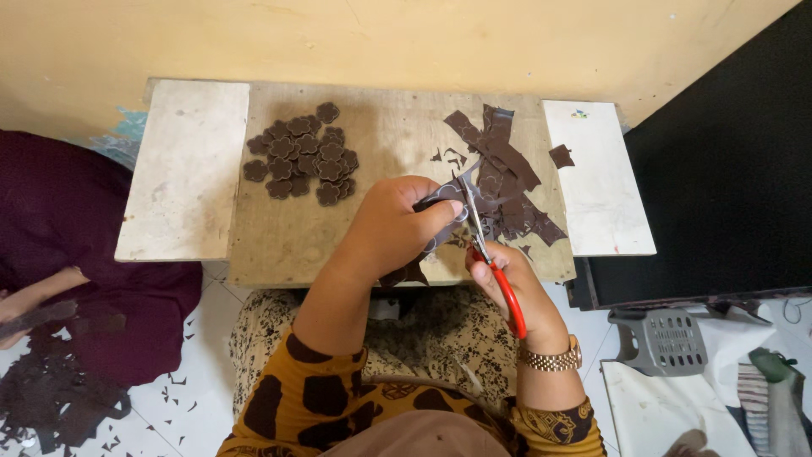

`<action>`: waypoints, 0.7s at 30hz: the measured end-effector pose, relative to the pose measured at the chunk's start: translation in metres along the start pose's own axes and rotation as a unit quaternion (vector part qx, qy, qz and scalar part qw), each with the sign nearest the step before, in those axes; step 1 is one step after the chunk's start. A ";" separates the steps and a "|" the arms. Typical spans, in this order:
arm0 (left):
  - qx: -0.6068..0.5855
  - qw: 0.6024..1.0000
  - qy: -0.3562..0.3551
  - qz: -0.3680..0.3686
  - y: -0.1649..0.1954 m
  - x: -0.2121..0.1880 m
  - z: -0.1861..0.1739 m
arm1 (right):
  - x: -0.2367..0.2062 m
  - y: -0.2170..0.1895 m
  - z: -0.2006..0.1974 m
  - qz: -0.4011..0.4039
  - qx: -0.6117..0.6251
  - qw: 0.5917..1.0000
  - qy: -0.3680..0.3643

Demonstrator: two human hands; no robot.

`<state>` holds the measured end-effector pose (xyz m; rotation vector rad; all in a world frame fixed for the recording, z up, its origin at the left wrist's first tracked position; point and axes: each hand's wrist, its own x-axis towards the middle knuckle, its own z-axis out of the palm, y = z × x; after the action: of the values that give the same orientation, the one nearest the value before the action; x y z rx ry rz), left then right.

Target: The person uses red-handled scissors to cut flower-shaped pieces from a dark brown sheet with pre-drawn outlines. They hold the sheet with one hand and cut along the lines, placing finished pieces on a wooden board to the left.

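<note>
A low wooden table (296,237) is set against a yellow wall (406,38), with a pale board (182,169) laid on its left end and a white board (605,182) on its right. A pile of dark brown strips (512,173) is spread over the right part of the tabletop, and a cluster of cut flower-shaped pieces (304,156) is gathered on the left part, well apart from the strips. Above the table's near edge, a dark strip (440,199) is gripped in the left hand (393,224), fingers closed around it. Red-handled scissors (491,258) are held in the right hand (512,292), fingers through the loops, the blades pointed up into the strip. A gold watch (551,360) is worn on the right wrist.
</note>
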<state>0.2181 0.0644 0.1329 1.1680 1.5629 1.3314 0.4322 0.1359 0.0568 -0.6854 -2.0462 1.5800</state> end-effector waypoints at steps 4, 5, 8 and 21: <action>-0.007 1.000 -0.007 0.021 -0.002 0.001 0.004 | -0.002 -0.012 0.008 -0.016 0.063 0.998 -0.012; -0.029 0.999 -0.012 0.017 -0.002 0.000 0.008 | -0.002 -0.016 0.009 -0.032 0.084 0.996 -0.017; -0.054 0.998 -0.013 0.014 -0.003 0.000 0.013 | -0.002 -0.027 0.011 -0.045 0.076 0.996 -0.026; -0.281 0.959 -0.041 -0.021 -0.015 0.003 0.037 | -0.003 -0.020 0.010 -0.035 0.105 0.993 0.028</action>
<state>0.2497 0.0771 0.1122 0.8126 1.0371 1.5397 0.4263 0.1219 0.0736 -0.5671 -1.8122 1.6860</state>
